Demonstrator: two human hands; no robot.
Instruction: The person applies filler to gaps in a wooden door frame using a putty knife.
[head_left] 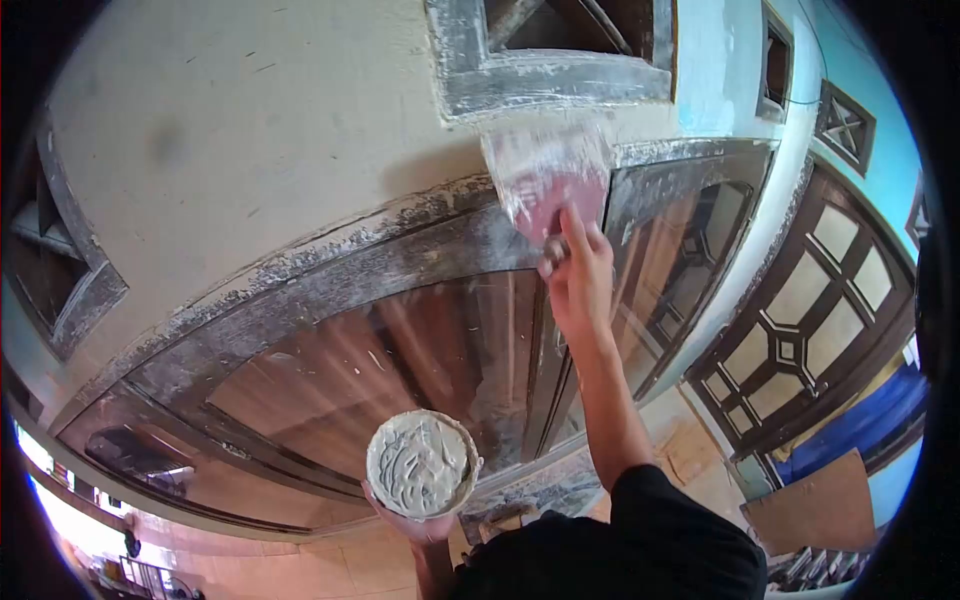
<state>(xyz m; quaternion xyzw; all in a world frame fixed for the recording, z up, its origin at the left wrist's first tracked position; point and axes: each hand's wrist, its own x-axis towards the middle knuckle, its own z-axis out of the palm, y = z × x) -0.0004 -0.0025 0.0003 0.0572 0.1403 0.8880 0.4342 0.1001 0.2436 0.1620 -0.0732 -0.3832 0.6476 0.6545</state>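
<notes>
My right hand (578,270) is raised and closed round a broad putty knife (548,180) with a reddish blade smeared white. The blade lies over the strip of wall (400,150) between a vent frame and the top of the window frame (400,235). Lower down, my left hand (415,525) supports a round tub of white putty (422,465) from beneath, its fingers mostly hidden under it. The putty's surface is ridged, and some has caked on the tub's rim.
Above the blade is a dusty vent frame (560,80) with crossed bars. Window glass (380,350) stands behind the tub. To the right are a dark panelled door (800,310), a blue cloth (860,425) and a brown board (815,505). Tiled floor (330,568) lies below.
</notes>
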